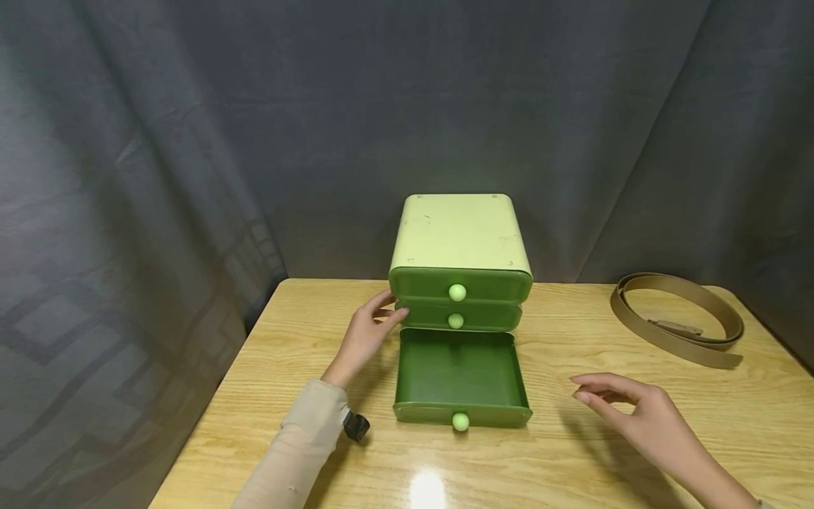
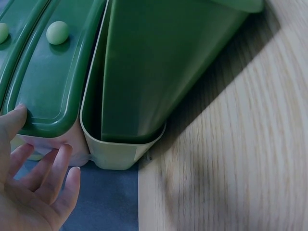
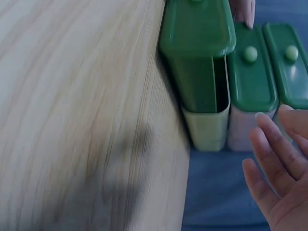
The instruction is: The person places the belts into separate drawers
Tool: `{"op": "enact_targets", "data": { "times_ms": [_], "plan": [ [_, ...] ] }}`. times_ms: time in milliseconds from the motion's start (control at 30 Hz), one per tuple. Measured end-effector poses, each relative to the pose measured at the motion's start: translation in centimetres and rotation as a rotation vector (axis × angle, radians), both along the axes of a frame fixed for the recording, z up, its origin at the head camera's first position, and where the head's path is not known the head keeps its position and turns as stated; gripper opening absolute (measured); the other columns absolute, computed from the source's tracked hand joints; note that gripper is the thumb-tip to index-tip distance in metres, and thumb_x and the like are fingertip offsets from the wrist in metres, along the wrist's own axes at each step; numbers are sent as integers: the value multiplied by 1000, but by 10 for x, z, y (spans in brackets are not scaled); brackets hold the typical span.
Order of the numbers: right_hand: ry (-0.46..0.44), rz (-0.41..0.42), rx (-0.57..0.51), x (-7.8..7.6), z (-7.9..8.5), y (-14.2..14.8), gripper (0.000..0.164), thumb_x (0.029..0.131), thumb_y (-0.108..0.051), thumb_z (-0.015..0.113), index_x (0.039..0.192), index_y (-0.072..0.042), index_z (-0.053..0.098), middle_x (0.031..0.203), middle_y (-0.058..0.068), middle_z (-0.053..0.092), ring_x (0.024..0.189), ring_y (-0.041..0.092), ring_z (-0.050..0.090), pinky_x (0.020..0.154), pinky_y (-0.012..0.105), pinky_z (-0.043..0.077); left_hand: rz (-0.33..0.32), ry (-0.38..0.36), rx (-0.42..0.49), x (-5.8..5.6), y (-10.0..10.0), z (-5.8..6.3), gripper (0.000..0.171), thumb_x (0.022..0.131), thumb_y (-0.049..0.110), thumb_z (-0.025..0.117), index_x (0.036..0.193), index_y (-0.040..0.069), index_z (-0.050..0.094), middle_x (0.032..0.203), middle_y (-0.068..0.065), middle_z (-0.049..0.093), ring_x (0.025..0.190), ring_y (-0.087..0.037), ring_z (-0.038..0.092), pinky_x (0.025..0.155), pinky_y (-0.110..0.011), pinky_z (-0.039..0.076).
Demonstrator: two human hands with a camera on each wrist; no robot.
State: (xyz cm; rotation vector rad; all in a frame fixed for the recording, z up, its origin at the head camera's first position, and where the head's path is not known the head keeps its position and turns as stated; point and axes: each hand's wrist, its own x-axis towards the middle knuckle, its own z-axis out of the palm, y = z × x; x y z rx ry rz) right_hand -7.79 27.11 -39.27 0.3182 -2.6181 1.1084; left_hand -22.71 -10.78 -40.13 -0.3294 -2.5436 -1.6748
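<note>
A stacked drawer cabinet (image 1: 461,230) with a pale yellow-green top and green drawer fronts stands at the table's far middle. Its bottom drawer (image 1: 456,375) is pulled out and shows a bare green inside. The top drawer (image 1: 420,284) and middle drawer (image 1: 422,315) are pushed in. My left hand (image 1: 369,332) holds the left edge of the middle tier, thumb on the drawer front and fingers along the pinkish side, as the left wrist view shows. To the right of the open drawer, my right hand (image 1: 636,410) hovers over the table with loosely bent fingers, holding nothing.
A coiled brown belt (image 1: 680,346) lies on the wooden table (image 1: 572,466) at the back right. Dark grey cloth (image 1: 356,127) hangs behind the table and down its left side. A small black device (image 1: 356,427) sits at my left wrist.
</note>
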Motion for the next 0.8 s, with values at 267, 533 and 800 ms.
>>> {"op": "enact_targets", "data": {
  "times_ms": [267,533,800],
  "plan": [
    [-56,-57,-33,-5,-3,36,22,90,-10,74,112,-10,74,100,-13,73,90,-9,62,72,9,47,1,10,-5,-2,0,-1,53,95,28,70,142,9,54,130,-10,62,107,-25,63,92,-43,50],
    [-130,-135,-74,-11,-10,67,30,94,-19,71,121,-5,70,103,-21,70,91,-15,60,71,7,47,1,8,-11,-2,1,0,54,95,28,70,142,9,54,131,-10,61,108,-25,62,93,-43,50],
    [-68,-215,-63,-24,-19,90,31,93,-19,72,118,-1,70,96,-33,64,84,-20,56,67,6,45,-4,9,-3,-2,0,-1,54,94,29,70,142,10,54,132,-10,61,108,-24,62,93,-43,49]
  ]
}}
